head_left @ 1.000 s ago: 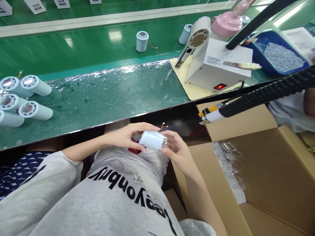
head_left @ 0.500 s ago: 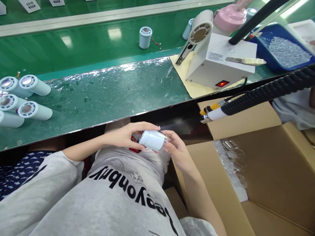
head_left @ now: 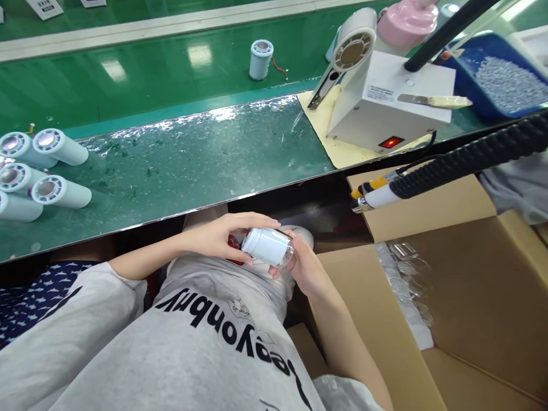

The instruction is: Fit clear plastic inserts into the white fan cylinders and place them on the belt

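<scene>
Above my lap I hold a light blue cylinder (head_left: 266, 245) with a clear plastic cup (head_left: 287, 255) over its right end. It lies tilted on its side. My left hand (head_left: 231, 237) is closed around its left end, thumb below and fingers along the top. My right hand (head_left: 306, 265) grips the clear cup from the right, its fingers partly hidden behind it. Several similar light blue cylinders (head_left: 64, 191) lie on the left of the green bench (head_left: 184, 165).
On the bench's right stands a white machine (head_left: 389, 108) with a lit red switch. Behind is a green belt (head_left: 141, 74) with one upright blue cylinder (head_left: 260, 61). A black corrugated hose (head_left: 466, 157) crosses at right. An open carton (head_left: 475, 285) holds clear plastic cups (head_left: 405, 279).
My right hand has turned on the clear cup, and its fingers have shifted from the top to behind and below. The left hand stays in place. The view has swung slightly.
</scene>
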Action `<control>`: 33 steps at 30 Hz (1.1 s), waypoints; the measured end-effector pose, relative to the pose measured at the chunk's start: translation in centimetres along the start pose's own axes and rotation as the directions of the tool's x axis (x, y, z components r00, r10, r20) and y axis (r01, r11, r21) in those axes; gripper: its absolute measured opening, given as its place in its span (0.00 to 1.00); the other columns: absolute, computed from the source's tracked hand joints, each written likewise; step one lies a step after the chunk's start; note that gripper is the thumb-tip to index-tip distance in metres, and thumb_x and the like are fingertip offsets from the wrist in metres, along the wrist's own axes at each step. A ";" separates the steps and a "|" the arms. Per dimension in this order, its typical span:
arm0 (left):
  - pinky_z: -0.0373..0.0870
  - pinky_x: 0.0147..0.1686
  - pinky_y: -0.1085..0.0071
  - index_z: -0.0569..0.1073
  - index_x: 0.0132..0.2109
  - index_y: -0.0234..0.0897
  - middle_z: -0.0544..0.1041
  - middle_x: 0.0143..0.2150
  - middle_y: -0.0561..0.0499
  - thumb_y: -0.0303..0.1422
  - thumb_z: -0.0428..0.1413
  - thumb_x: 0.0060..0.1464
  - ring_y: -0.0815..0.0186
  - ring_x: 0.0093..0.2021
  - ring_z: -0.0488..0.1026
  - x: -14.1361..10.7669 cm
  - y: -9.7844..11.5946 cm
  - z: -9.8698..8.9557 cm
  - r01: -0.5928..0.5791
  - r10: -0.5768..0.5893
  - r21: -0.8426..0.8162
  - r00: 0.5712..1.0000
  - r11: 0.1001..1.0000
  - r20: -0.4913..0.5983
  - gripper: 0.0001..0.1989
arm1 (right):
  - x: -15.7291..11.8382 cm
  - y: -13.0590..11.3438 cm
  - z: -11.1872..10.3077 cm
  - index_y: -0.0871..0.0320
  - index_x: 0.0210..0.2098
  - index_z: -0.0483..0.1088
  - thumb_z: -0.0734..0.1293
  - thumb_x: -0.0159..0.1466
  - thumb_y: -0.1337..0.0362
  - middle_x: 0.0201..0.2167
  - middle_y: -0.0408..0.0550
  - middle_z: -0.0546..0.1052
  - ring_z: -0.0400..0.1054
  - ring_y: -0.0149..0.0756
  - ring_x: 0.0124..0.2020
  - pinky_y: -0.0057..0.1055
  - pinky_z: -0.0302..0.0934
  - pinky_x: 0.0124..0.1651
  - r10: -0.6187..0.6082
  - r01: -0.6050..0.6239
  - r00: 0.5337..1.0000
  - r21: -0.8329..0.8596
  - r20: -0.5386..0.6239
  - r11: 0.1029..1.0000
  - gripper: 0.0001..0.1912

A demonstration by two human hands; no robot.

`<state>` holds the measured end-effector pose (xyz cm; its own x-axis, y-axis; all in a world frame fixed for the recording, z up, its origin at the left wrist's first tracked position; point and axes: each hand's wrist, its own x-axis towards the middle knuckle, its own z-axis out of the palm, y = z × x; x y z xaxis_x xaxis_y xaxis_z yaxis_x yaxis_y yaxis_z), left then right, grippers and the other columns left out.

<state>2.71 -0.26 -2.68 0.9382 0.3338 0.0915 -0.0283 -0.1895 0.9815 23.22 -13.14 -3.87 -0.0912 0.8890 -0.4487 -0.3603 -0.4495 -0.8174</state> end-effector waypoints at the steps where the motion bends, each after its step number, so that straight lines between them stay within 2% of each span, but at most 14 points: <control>1: 0.74 0.62 0.56 0.70 0.70 0.50 0.70 0.72 0.41 0.36 0.70 0.54 0.50 0.71 0.69 0.0 0.0 0.0 -0.014 0.014 0.002 1.000 1.000 0.002 0.38 | 0.0 0.0 0.0 0.55 0.41 0.66 0.70 0.55 0.27 0.25 0.43 0.79 0.73 0.35 0.18 0.29 0.67 0.19 0.017 -0.017 1.000 0.007 0.005 1.000 0.38; 7: 0.66 0.69 0.50 0.72 0.69 0.48 0.71 0.71 0.40 0.38 0.72 0.52 0.49 0.71 0.68 0.1 -0.2 0.0 -0.070 0.070 0.030 0.998 0.997 0.000 0.38 | -0.1 -0.1 0.1 0.58 0.44 0.69 0.68 0.56 0.25 0.21 0.45 0.78 0.72 0.35 0.17 0.27 0.66 0.19 0.103 -0.108 0.991 0.052 0.089 0.993 0.41; 11: 0.72 0.64 0.54 0.74 0.67 0.46 0.73 0.68 0.38 0.37 0.71 0.53 0.49 0.68 0.71 0.1 -0.1 0.3 -0.097 0.098 0.044 0.995 0.994 -0.018 0.35 | -0.1 -0.2 0.1 0.60 0.42 0.74 0.64 0.58 0.23 0.20 0.48 0.78 0.72 0.35 0.17 0.26 0.65 0.18 0.146 -0.155 0.976 0.048 0.160 0.987 0.43; 14: 0.78 0.56 0.59 0.74 0.66 0.45 0.75 0.65 0.39 0.35 0.69 0.54 0.50 0.64 0.73 0.1 0.5 0.6 -0.030 0.031 0.030 0.999 0.999 -0.036 0.32 | -0.1 0.1 -0.1 0.61 0.42 0.75 0.59 0.59 0.21 0.21 0.49 0.78 0.72 0.36 0.18 0.29 0.68 0.19 0.160 -0.167 0.967 0.020 0.197 0.986 0.46; 16: 0.80 0.50 0.62 0.73 0.65 0.44 0.75 0.64 0.39 0.35 0.68 0.55 0.52 0.62 0.75 0.0 1.0 0.7 0.042 -0.042 -0.006 0.998 0.999 -0.053 0.31 | -0.2 0.6 -0.4 0.61 0.43 0.75 0.57 0.60 0.21 0.24 0.51 0.80 0.75 0.39 0.20 0.32 0.71 0.23 0.103 -0.100 0.981 -0.024 0.167 0.995 0.47; 18: 0.80 0.47 0.65 0.73 0.65 0.43 0.75 0.63 0.40 0.36 0.68 0.55 0.54 0.58 0.77 0.0 1.5 0.8 0.104 -0.108 -0.055 0.992 0.993 -0.070 0.31 | -0.5 1.0 -0.8 0.58 0.49 0.73 0.58 0.63 0.24 0.34 0.54 0.83 0.79 0.43 0.29 0.36 0.76 0.31 -0.088 0.095 0.994 -0.112 0.071 0.989 0.43; 20: 0.80 0.45 0.67 0.72 0.65 0.42 0.75 0.62 0.40 0.36 0.68 0.55 0.57 0.53 0.78 0.0 1.8 0.9 0.146 -0.155 -0.109 0.985 0.983 -0.079 0.31 | -0.8 1.2 -1.3 0.53 0.59 0.69 0.67 0.63 0.30 0.53 0.58 0.80 0.80 0.50 0.48 0.44 0.78 0.46 -0.361 0.349 0.933 -0.281 0.013 0.894 0.39; 22: 0.79 0.43 0.68 0.71 0.65 0.42 0.76 0.60 0.41 0.37 0.68 0.55 0.59 0.50 0.79 -0.1 1.8 1.0 0.170 -0.183 -0.153 0.980 0.973 -0.073 0.32 | -0.9 1.2 -1.8 0.46 0.64 0.66 0.76 0.61 0.40 0.67 0.56 0.70 0.71 0.54 0.64 0.53 0.71 0.62 -0.586 0.556 0.804 -0.475 0.100 0.682 0.38; 24: 0.79 0.41 0.69 0.70 0.66 0.41 0.78 0.57 0.41 0.39 0.68 0.56 0.60 0.47 0.80 -0.1 1.7 1.0 0.188 -0.200 -0.166 0.978 0.968 -0.062 0.33 | -0.9 1.0 -2.2 0.42 0.60 0.71 0.77 0.64 0.53 0.68 0.51 0.71 0.68 0.53 0.67 0.57 0.66 0.67 -0.684 0.662 0.689 -0.591 0.240 0.460 0.27; 26: 0.79 0.40 0.68 0.69 0.68 0.40 0.80 0.54 0.42 0.41 0.67 0.57 0.59 0.46 0.81 -0.1 1.6 0.9 0.201 -0.211 -0.149 0.976 0.968 -0.052 0.35 | -0.9 0.8 -2.3 0.42 0.54 0.76 0.74 0.68 0.60 0.62 0.50 0.77 0.72 0.52 0.64 0.58 0.67 0.66 -0.689 0.675 0.661 -0.638 0.298 0.371 0.15; 27: 0.79 0.41 0.67 0.68 0.69 0.41 0.80 0.54 0.41 0.42 0.67 0.57 0.58 0.46 0.81 -0.1 1.6 0.8 0.200 -0.208 -0.133 0.977 0.971 -0.046 0.36 | -0.9 0.7 -2.3 0.43 0.53 0.77 0.74 0.68 0.60 0.60 0.51 0.78 0.73 0.52 0.63 0.58 0.68 0.66 -0.675 0.656 0.683 -0.642 0.279 0.398 0.14; 29: 0.79 0.47 0.65 0.67 0.71 0.43 0.78 0.61 0.40 0.43 0.69 0.56 0.55 0.53 0.80 -0.1 1.5 0.6 0.156 -0.159 -0.090 0.987 0.984 -0.024 0.39 | -1.0 0.7 -2.0 0.46 0.56 0.77 0.77 0.64 0.52 0.60 0.54 0.79 0.73 0.55 0.62 0.58 0.70 0.64 -0.619 0.591 0.763 -0.588 0.187 0.552 0.22; 31: 0.77 0.55 0.61 0.66 0.72 0.47 0.73 0.69 0.40 0.40 0.70 0.54 0.51 0.64 0.74 -0.1 1.6 0.3 0.096 -0.096 -0.050 0.995 0.994 0.014 0.41 | -1.1 0.8 -1.7 0.47 0.58 0.76 0.79 0.60 0.45 0.60 0.54 0.80 0.75 0.55 0.61 0.54 0.73 0.61 -0.538 0.516 0.839 -0.438 0.085 0.736 0.31; 33: 0.76 0.59 0.60 0.64 0.73 0.51 0.67 0.74 0.41 0.37 0.69 0.56 0.50 0.70 0.69 -0.1 1.5 0.2 0.092 -0.090 -0.052 0.995 0.994 0.045 0.41 | -1.2 1.0 -1.5 0.47 0.58 0.76 0.78 0.59 0.42 0.59 0.52 0.80 0.77 0.52 0.58 0.48 0.76 0.57 -0.441 0.428 0.897 -0.285 0.021 0.857 0.31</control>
<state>2.59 -0.75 -1.24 0.9514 0.3078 -0.0047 0.0403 -0.1095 0.9932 24.33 -14.83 -4.68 0.0578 0.9977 -0.0344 -0.0833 -0.0295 -0.9961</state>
